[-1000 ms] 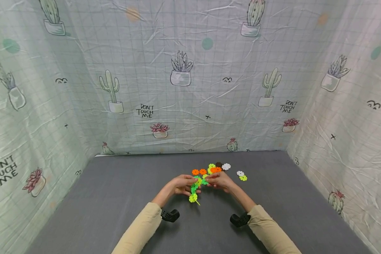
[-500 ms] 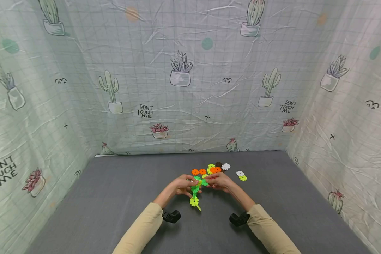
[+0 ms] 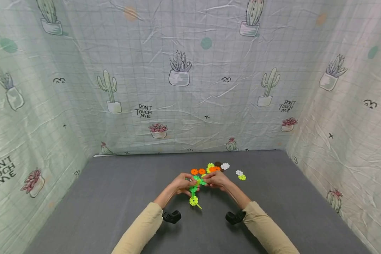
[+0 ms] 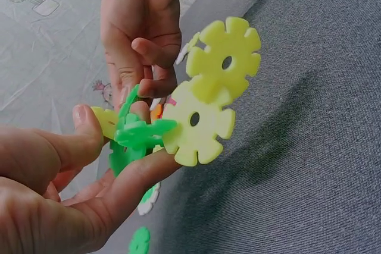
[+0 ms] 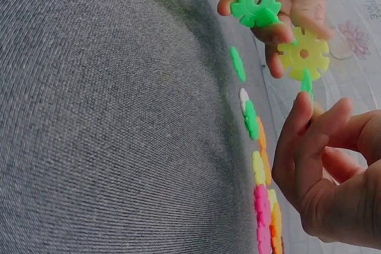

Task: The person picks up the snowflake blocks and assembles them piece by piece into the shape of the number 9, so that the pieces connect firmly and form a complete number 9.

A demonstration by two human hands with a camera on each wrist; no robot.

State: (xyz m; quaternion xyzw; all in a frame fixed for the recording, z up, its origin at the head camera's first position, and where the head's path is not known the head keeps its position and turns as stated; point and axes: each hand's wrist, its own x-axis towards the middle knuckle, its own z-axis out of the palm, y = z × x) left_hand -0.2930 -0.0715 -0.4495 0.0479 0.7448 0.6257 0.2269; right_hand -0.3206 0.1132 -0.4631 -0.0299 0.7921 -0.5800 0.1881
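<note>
My left hand (image 3: 181, 183) holds a linked chain of notched plastic snowflake discs, green and yellow. From it, two joined yellow discs (image 4: 238, 66) stick out over the table in the left wrist view. Thumb and fingers grip around the green disc (image 5: 247, 10) part of the chain. My right hand (image 3: 218, 180) pinches the edge of another green disc (image 5: 306, 81), which meets the rim of a yellow disc (image 5: 292, 57) at the chain's upper end. Both hands are close together above the table, and the right fingertips partly hide the green disc.
Loose snowflake discs lie just beyond the hands: orange ones (image 3: 194, 171), yellow, brown, pink and a white one (image 3: 225, 166). Farther right lie another white disc (image 3: 239, 173) and a yellow one (image 3: 242, 177). A patterned curtain (image 3: 190, 116) encloses the grey table (image 3: 120, 197).
The chain's lower yellow end has tilted down toward the person. The right hand and forearm have shifted slightly left, while both hands keep their grip.
</note>
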